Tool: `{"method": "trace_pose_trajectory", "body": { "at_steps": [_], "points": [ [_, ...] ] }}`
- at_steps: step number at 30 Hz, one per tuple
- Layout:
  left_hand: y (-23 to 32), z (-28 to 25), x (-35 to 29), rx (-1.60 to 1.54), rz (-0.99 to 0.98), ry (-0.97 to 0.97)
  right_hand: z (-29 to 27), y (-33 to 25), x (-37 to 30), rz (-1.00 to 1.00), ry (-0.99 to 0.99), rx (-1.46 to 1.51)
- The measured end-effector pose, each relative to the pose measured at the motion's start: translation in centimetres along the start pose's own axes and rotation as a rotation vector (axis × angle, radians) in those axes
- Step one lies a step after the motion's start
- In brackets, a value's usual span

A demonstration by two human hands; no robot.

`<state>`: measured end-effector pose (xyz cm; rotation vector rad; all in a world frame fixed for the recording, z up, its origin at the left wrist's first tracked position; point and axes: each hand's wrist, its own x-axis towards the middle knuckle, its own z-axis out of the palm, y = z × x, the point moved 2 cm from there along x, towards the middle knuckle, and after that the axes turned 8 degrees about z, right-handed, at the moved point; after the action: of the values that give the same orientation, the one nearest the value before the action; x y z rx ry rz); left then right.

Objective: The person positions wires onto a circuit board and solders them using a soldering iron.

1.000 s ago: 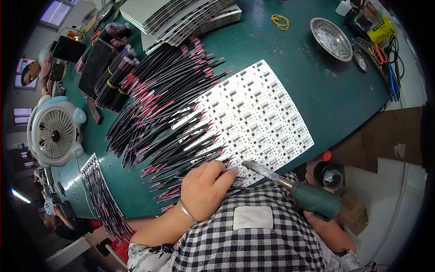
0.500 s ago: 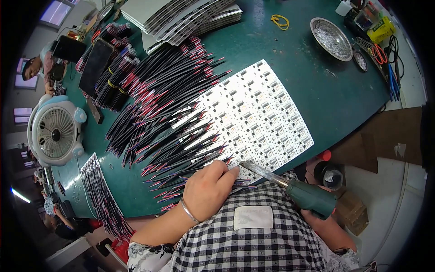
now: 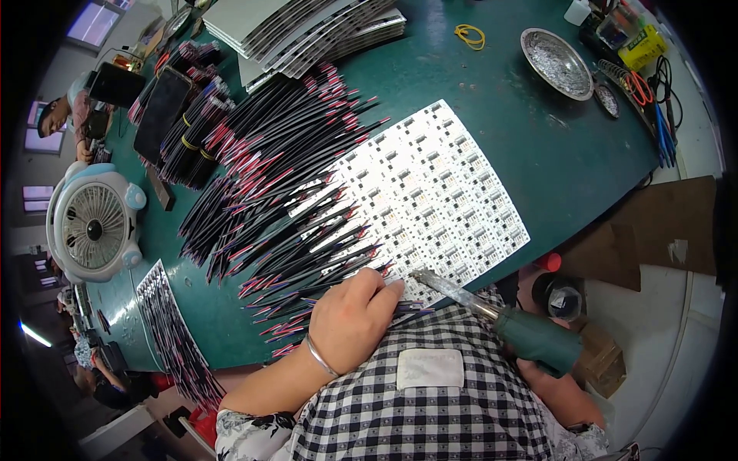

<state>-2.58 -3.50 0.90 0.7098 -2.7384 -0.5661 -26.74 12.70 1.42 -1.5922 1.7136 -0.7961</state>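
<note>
A white circuit board panel with rows of small components lies on the green table. Many black wires with red and white ends fan out over its left side. My left hand, with a silver bangle at the wrist, is closed at the panel's near edge, thumb and forefinger pinched on a wire; the pinch point itself is hidden. Wire ends stick out just right of that hand. My right hand, partly covered, grips a soldering iron by its thick green handle. The iron's tip rests over the panel, right of my left fingertips.
Stacked panels stand at the back. Wire bundles and a dark phone lie left, near a white fan. A metal dish sits back right, beside a yellow band. Another wired strip overhangs the near left edge.
The soldering iron and my right hand have shifted slightly right and down, the tip sliding a little rightward from my left fingertips. My left hand stays almost in place.
</note>
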Motion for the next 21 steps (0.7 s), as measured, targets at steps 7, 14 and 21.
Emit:
{"method": "trace_pose_trajectory", "body": {
  "at_steps": [7, 14, 21],
  "points": [
    [0.0, 0.0, -0.1, 0.004, 0.035, 0.045, 0.7, -0.1, -0.4, 0.073, 0.005, 0.073],
    [-0.1, 0.1, 0.0, -0.005, 0.05, 0.014, 1.1, 0.6, -1.1, 0.117, -0.026, 0.087],
    [-0.1, 0.0, -0.3, -0.009, 0.039, -0.006, 1.0, 0.9, -1.2, 0.083, 0.01, 0.096]
  ]
}}
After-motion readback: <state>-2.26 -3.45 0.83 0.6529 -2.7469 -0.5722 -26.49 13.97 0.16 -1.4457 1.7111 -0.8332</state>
